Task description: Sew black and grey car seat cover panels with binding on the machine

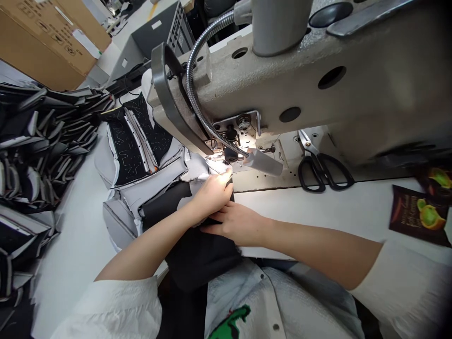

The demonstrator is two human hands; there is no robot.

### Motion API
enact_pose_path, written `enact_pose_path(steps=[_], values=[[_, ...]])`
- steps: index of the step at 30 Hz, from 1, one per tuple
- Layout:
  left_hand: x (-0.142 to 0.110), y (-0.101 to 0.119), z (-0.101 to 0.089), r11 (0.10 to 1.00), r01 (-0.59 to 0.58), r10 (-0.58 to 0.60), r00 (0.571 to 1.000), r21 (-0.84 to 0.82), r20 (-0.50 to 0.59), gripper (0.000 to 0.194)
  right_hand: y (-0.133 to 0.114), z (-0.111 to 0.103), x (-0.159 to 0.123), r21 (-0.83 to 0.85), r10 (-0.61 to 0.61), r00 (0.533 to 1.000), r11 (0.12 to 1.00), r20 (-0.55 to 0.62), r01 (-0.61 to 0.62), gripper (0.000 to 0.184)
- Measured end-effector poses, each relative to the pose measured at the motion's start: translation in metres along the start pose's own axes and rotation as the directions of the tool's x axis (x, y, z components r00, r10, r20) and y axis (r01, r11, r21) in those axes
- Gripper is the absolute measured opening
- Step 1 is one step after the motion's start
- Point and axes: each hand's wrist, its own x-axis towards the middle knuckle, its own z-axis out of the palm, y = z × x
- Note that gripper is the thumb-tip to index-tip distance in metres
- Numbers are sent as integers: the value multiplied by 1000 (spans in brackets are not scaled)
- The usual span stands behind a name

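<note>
Stacked black-and-grey cut fabric pieces (38, 141) far left. My left hand (212, 193) pinches the grey-and-black fabric panel (165, 188) at the needle; right hand (236, 223) presses it flat. Risk: fingertips near the grey industrial sewing machine (318, 80)'s needle; black-handled scissors (323, 169) well right.

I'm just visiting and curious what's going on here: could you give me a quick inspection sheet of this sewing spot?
Surface: white table, lit near the needle.
Job's things: grey and black fabric piece under the sewing machine.
Clutter: black scissors; dark snack packet; sewn pieces; stacked cut parts.
Hands: left hand presses fabric at the needle; right hand lies flat on it.
Cables: flexible lamp neck.
Surroundings: cardboard box.
</note>
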Motion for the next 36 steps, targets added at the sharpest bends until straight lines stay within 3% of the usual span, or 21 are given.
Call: enact_pose_path(steps=[6, 11, 15, 22, 25, 27, 30, 32, 36], values=[[6, -7, 1, 994, -89, 91, 995, 59, -37, 35, 8, 2, 4, -45, 93, 993, 994, -79, -96, 35], [1, -5, 5, 980, 6, 11, 996, 199, -86, 37, 10, -8, 1, -108, 19, 1000, 994, 25, -17, 49], [-7, -1, 8, 955, 90, -59, 991, 281, -116, 40, 10, -9, -1, -122, 16, 998, 993, 54, -10, 46], [-8, -16, 13, 909, 1, 36, 996, 418, -79, 47, 10, -28, -12, -191, -74, 997, 979, -16, 70, 29], [-8, -20, 15, 886, -36, 78, 994, 461, -72, 48, 23, -40, -19, -180, 31, 996, 983, -83, -46, 24], [-9, -20, 16, 887, -51, 97, 992, 458, -78, 47, 37, -44, -21, -163, 167, 967, 966, -192, -199, 26], [-11, -19, 16, 885, -57, 114, 989, 463, -97, 46, 55, -43, -22, -131, 406, 840, 869, -359, -476, 32], [-10, -19, 15, 888, -55, 113, 989, 457, -99, 44, 61, -40, -21, -156, 499, 779, 796, -380, -585, 33], [-6, -22, 10, 931, -70, 97, 994, 358, -58, 43, 62, -40, -17, -268, 529, 794, 752, -301, -603, 30]])
